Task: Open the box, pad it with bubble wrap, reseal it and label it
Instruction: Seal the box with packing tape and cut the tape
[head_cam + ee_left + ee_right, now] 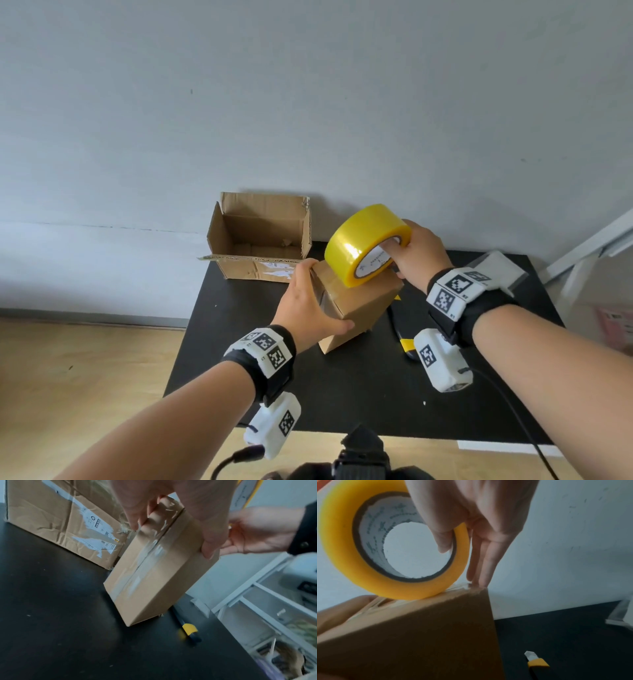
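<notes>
As the yellow roll of packing tape (368, 245) meets the top of the small cardboard box (356, 301) at the centre of the head view, we grip the roll with our right hand (419, 255), thumb hooked inside the printed white core and the other fingers (485, 561) running down the roll's outer side to the box's top edge. A shiny strip of clear tape lies along the box's top seam under the roll. Our left hand (308, 301) clamps the box from the left, fingers curled over its far upper corner and thumb pressed along the near side. The box stands on the black table (342, 394), and in the left wrist view it appears tipped on one lower edge, older tape glinting along its side seam.

Behind it, toward the upper left of the table, an open, larger cardboard carton (260, 240) with torn white labels sits against the grey wall (308, 102). Just right of the small box, a yellow-and-black utility knife (537, 665) lies on the table with its blade extended. At the right edge of the head view stands a white frame (589, 250).
</notes>
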`<state>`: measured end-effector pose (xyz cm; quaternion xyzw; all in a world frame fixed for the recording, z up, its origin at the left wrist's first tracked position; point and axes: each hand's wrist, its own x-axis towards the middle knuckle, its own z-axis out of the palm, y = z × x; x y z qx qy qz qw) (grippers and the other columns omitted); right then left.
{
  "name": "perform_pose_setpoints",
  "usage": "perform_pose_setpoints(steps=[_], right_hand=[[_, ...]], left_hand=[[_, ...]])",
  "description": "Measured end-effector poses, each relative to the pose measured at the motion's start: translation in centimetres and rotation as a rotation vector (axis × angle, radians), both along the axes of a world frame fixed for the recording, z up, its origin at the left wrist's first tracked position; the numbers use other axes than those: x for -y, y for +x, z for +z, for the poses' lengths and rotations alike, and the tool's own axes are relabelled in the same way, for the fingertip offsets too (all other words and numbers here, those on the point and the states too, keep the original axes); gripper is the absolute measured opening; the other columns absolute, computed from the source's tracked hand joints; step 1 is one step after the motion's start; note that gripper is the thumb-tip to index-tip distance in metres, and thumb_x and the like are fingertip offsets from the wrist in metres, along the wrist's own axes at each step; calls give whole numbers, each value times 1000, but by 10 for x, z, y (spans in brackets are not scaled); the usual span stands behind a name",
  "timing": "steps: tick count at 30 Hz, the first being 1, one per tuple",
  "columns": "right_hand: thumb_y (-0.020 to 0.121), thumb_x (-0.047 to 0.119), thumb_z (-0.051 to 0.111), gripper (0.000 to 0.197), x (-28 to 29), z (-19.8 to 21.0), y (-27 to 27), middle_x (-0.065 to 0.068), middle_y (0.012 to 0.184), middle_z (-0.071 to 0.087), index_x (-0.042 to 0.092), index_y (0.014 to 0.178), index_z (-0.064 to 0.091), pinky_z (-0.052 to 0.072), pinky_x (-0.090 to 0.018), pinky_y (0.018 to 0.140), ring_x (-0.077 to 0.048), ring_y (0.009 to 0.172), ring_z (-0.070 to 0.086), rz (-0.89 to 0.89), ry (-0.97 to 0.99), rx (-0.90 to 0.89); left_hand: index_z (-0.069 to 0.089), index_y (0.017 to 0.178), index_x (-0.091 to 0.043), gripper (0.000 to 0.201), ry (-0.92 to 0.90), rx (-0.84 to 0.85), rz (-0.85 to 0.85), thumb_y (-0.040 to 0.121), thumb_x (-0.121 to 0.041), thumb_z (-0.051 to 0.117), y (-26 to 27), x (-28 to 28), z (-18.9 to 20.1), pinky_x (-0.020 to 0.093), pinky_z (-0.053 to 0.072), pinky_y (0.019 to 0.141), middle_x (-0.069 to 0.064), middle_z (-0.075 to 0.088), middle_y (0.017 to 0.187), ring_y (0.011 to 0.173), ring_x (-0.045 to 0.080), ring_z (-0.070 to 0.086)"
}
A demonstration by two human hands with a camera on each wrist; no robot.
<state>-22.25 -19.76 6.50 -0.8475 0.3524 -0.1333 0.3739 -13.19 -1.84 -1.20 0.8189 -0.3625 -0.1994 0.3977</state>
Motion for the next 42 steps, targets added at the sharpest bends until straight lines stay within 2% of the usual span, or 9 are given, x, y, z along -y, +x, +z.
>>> perform_pose_setpoints(steps=[5, 8, 10, 19, 26, 33, 35, 38, 42], right_hand=[[92, 24, 55, 9, 0, 7, 4, -6, 84, 59, 17, 87, 52, 51, -49, 81, -34, 87, 61, 137, -50, -81], [90, 19, 55, 19, 1, 8, 5, -5, 75, 58, 21, 73, 48, 48, -43, 76, -30, 78, 58, 158, -46, -91], [90, 16, 53, 25, 1, 8, 7, -2, 72, 56, 24, 68, 45, 46, -38, 73, -26, 75, 56, 171, -44, -104], [95, 14, 48, 20, 1, 0, 14, -21, 86, 62, 8, 76, 51, 38, -33, 68, -23, 74, 50, 184, -36, -169], [96, 13, 49, 20, -2, 2, 9, -25, 93, 63, 1, 81, 56, 35, -30, 63, -22, 77, 50, 207, -79, -182], [84, 8, 63, 5, 5, -7, -2, -12, 91, 67, 10, 84, 59, 49, -35, 75, -26, 85, 62, 190, 64, -190], [77, -8, 56, 23, 12, -13, -8, -18, 101, 68, 8, 91, 63, 51, -46, 88, -32, 97, 64, 54, 262, -105], [78, -17, 39, 37, 25, -29, -26, -19, 108, 68, 14, 81, 58, 50, -39, 94, -28, 101, 65, -215, 455, 12], [86, 8, 56, 15, 32, -61, -46, -4, 108, 66, 21, 92, 62, 48, -32, 86, -24, 102, 61, -195, 52, -405]], left_hand=[[33, 135, -27, 92, 59, -91, -96, 62, -64, 75, 4, -11, 9, 23, 39, 94, -13, 41, 125, 113, 5, 44], [45, 114, -26, 64, 126, -132, -41, 67, -55, 77, 13, -2, 19, 27, 48, 81, -8, 53, 110, 98, 9, 54], [45, 107, -23, 62, 165, -150, -54, 63, -49, 82, 19, 6, 23, 30, 52, 80, -6, 56, 104, 93, 10, 57], [38, 131, -21, 86, 131, -340, -92, 62, -26, 89, 18, 22, 16, 41, 52, 94, 0, 56, 120, 109, 17, 56], [28, 140, -31, 107, 177, -127, -295, 53, -35, 90, 20, 16, 44, 41, 48, 98, -4, 50, 128, 117, 15, 51], [52, 127, -18, 68, 299, 69, -520, 68, -23, 85, 14, 23, 82, 40, 43, 102, 3, 44, 129, 119, 20, 46], [53, 125, -17, 64, 277, 50, -519, 69, -21, 84, 13, 23, 81, 42, 44, 101, 4, 47, 128, 118, 21, 49], [53, 125, -18, 63, 290, 79, -535, 70, -22, 82, 16, 25, 75, 43, 45, 99, 4, 47, 129, 118, 20, 48], [41, 135, -22, 74, 299, 48, -503, 72, -20, 80, 17, 24, 67, 41, 42, 104, 4, 36, 136, 125, 20, 42]])
